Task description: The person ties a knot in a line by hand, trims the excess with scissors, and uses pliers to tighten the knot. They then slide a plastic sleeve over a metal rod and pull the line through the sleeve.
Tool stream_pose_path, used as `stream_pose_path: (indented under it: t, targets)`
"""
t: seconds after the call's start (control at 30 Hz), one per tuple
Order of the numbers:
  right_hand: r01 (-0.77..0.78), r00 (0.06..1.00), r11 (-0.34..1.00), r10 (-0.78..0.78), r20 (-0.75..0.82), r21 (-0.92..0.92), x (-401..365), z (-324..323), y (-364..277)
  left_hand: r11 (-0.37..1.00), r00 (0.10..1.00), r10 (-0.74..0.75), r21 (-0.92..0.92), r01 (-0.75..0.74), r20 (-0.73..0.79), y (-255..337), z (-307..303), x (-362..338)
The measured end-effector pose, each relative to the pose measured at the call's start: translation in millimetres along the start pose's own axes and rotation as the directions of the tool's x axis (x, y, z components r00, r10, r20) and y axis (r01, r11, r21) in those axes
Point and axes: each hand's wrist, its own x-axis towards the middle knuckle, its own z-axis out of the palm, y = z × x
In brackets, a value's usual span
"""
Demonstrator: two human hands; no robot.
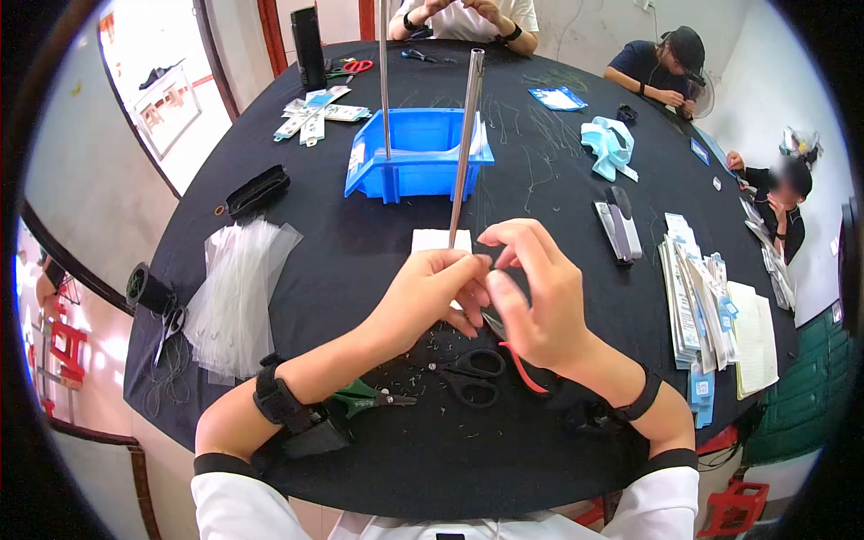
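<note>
My left hand [443, 286] is in front of the upright metal rod [463, 153], thumb and fingers pinched together. What it holds, if anything, is too small to make out. Close beside it on the right is my right hand [537, 292], fingers bent, with thumb and index finger apart and no object visible between them. A white block [432, 240] sits at the rod's foot, partly hidden by my hands. Below them lie black-handled scissors [472, 376] and a red-handled tool [525, 371], partly covered by my right hand. Green-handled scissors [364, 397] lie near my left forearm.
A blue bin [414, 178] stands beyond my hands, near a second thin rod [384, 81]. Clear plastic sleeves [236, 297] and a thread spool [147, 286] lie left. A stapler [617, 225] and stacked packets [688, 292] lie right. Other people sit around the black-covered table [360, 477].
</note>
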Motion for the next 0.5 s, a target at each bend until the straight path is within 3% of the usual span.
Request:
stream_pose_path:
  t: [0.03, 0.07, 0.13, 0.17, 0.2, 0.3, 0.5]
  targets:
    - [-0.014, 1.0, 0.995, 0.014, -0.001, 0.103, 0.0, -0.9, 3.1, 0.99, 0.993, -0.098, -0.099, 0.104, 0.067, 0.3, -2.5, 1.2]
    - [-0.087, 0.996, 0.975, 0.083, 0.027, 0.204, -1.4, -0.8, 9.2, 0.981, 0.974, -0.158, -0.085, 0.174, 0.161, -0.6, -6.2, 3.6]
    - [-0.231, 0.972, 0.903, 0.202, 0.117, 0.363, 1.3, 0.6, 8.8, 0.969, 0.944, -0.185, -0.109, 0.222, 0.275, -1.8, -9.4, 8.7]
    - [-0.302, 0.953, 0.849, 0.253, 0.169, 0.434, 2.2, 1.3, 8.5, 0.962, 0.924, -0.196, -0.12, 0.246, 0.329, -3.5, -10.8, 10.8]
    - [-0.458, 0.889, 0.702, 0.355, 0.29, 0.545, 3.7, -2.2, 5.5, 0.958, 0.916, -0.191, -0.134, 0.252, 0.353, -7.1, -12.6, 13.5]
    - [-0.429, 0.901, 0.71, 0.297, 0.315, 0.558, 3.1, -2.2, 6.6, 0.958, 0.891, -0.118, -0.185, 0.218, 0.439, -15.3, -19.5, 17.8]
    - [-0.492, 0.871, 0.713, 0.41, 0.272, 0.5, 2.6, 3.0, 8.3, 0.984, 0.887, -0.148, -0.028, 0.178, 0.437, -11.9, -13.1, 13.8]
